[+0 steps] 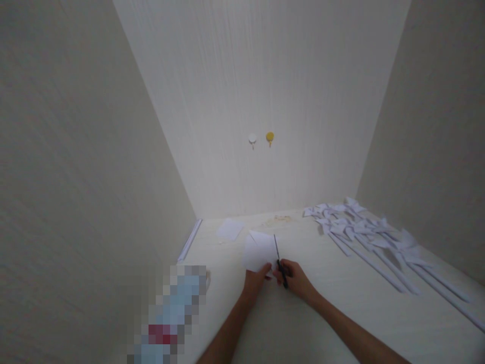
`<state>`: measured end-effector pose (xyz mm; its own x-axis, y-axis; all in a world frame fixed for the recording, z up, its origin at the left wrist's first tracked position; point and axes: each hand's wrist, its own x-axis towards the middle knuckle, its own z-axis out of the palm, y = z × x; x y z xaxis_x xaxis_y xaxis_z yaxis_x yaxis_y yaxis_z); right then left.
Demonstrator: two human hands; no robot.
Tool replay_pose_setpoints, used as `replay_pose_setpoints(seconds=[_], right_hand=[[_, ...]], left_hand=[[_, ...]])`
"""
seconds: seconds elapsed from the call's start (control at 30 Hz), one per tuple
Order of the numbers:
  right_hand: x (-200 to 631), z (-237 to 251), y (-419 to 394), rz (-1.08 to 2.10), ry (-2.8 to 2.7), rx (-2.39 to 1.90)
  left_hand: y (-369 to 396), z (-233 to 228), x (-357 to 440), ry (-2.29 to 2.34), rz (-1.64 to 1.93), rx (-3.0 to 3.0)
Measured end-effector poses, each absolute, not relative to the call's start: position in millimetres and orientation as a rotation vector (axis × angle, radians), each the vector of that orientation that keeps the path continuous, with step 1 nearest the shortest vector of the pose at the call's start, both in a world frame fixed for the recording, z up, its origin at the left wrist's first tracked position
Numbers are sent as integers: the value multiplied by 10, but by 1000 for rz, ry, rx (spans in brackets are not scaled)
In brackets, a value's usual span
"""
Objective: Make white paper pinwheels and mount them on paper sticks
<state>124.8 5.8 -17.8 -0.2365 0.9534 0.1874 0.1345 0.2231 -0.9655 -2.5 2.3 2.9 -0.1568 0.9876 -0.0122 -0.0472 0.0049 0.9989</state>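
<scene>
Two bare forearms reached out from the camera across the pale table. At their ends the left hand pinched the near edge of a white sheet of paper, holding it just above the tabletop, while the right hand was closed round the handles of black scissors, the blade lying against the sheet. By the look of it much was done: a heap of finished paper pinwheels lay well apart to the right. One small spare sheet lay farther back, uncut.
</scene>
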Motion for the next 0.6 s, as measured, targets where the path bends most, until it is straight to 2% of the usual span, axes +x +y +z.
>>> replay_pose_setpoints(seconds=[0.6], right_hand=[[1242, -198, 70, 1165, -1558, -1031]], left_hand=[[58, -33, -52, 1281, 1369, 1034]])
